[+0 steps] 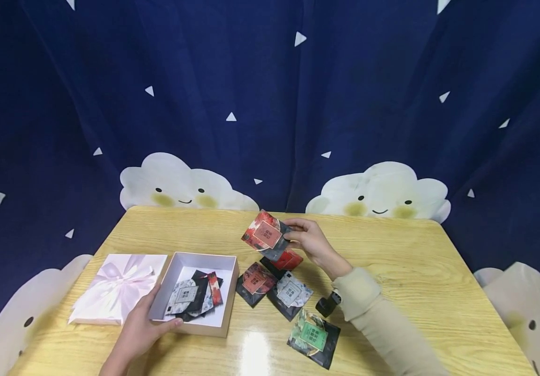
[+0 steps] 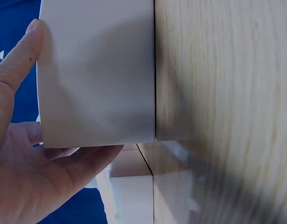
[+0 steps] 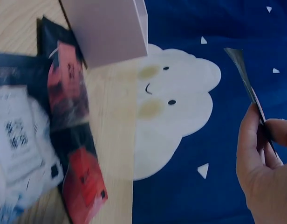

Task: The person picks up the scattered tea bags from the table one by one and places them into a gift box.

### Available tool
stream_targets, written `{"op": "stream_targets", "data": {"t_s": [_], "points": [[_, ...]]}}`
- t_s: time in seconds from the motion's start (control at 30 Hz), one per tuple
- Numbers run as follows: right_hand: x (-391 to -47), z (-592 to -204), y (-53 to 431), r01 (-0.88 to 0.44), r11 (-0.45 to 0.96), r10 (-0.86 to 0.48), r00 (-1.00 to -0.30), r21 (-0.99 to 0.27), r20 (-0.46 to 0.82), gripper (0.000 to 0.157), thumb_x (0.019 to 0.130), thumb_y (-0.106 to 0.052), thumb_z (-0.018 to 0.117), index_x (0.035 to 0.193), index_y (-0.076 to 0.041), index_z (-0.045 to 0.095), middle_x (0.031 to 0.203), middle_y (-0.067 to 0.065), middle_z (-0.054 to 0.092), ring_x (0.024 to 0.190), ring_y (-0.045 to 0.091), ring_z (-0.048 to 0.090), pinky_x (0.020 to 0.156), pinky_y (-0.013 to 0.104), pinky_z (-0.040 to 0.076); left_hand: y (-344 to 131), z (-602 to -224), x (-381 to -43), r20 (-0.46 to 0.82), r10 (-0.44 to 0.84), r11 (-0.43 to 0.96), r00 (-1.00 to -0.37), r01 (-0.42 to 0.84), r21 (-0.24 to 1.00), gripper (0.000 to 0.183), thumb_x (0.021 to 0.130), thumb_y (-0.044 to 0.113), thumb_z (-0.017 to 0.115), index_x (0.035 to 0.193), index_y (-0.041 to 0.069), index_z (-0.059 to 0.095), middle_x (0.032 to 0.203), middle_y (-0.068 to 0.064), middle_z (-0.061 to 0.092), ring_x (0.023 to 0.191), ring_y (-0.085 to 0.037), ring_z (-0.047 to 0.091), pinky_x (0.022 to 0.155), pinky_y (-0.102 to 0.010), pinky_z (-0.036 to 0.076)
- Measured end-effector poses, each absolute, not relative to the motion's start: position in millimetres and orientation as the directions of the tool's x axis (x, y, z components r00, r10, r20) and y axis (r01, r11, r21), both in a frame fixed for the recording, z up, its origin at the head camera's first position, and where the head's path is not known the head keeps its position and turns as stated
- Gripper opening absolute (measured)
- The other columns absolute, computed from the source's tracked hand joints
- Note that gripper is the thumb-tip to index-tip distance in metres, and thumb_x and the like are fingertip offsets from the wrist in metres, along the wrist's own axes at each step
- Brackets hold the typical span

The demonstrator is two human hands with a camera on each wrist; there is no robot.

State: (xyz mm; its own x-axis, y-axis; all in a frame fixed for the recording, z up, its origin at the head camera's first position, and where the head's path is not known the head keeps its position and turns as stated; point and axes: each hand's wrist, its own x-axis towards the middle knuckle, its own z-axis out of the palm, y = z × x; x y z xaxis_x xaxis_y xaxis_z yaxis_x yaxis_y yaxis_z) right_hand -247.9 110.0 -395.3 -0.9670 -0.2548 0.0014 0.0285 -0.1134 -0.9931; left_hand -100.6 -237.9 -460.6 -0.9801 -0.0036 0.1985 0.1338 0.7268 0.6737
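My left hand [image 1: 140, 326] grips the near left corner of an open white box [image 1: 232, 303], thumb at the front rim and fingers along the left side. In the left wrist view the box's plain wall [image 2: 97, 79] stands between thumb and fingers. Inside lie several flat sachets, among them a white-and-black sachet [image 1: 185, 295] and one with a red strip [image 1: 214, 290]. My right hand [image 1: 314, 243] pinches a red-and-black sachet [image 1: 266, 235] by its right edge, raised over the table. The right wrist view shows this sachet [image 3: 248, 81] edge-on between thumb and fingers.
Right of the box lie a dark red sachet [image 1: 255, 282], a bright red sachet [image 1: 290, 259], a white-and-blue sachet [image 1: 292, 292] and a green-labelled sachet [image 1: 314, 335]. A pale lid with a ribbon bow [image 1: 124, 282] lies left. Behind the table hangs a blue curtain [image 1: 270, 104].
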Motion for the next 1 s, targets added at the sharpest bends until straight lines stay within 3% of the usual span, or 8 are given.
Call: {"op": "stream_targets", "data": {"t_s": [0.53,0.8,1.0], "points": [[-239.7,-402.4,54.5,0.052,-0.126,-0.377,-0.926,-0.991,-0.001,0.034,0.078,0.015,0.050,0.112,0.017,0.050,0.084,0.005,0.060,0.066,0.011,0.059,0.058,0.025,0.053,-238.8,-461.9,-100.6,0.210,-0.007,0.729,-0.978,0.139,0.671,0.097,0.061,0.023,0.084,0.131,-0.018,0.031,0.124,-0.039,0.040,0.112,-0.052,0.040,0.090,-0.060,0.034],[-234.2,-417.4,30.4,0.098,-0.086,-0.468,-0.882,-0.991,-0.046,0.033,0.079,0.015,0.050,0.112,0.017,0.052,0.094,0.015,0.061,0.067,0.014,0.061,0.064,0.037,0.055,-238.5,-462.2,-100.8,0.228,-0.002,0.728,-0.974,0.155,0.668,0.096,0.061,0.022,0.084,0.130,-0.018,0.032,0.124,-0.039,0.041,0.111,-0.053,0.041,0.089,-0.060,0.035],[-229.9,-425.5,11.1,0.115,0.007,-0.491,-0.865,-0.993,-0.104,0.033,0.079,0.014,0.052,0.112,0.012,0.056,0.090,0.011,0.061,0.065,0.012,0.059,0.060,0.034,0.055,-238.4,-461.5,-100.6,0.207,-0.006,0.725,-0.978,0.139,0.675,0.096,0.061,0.022,0.084,0.131,-0.017,0.030,0.125,-0.039,0.040,0.112,-0.053,0.040,0.090,-0.060,0.034]]}}
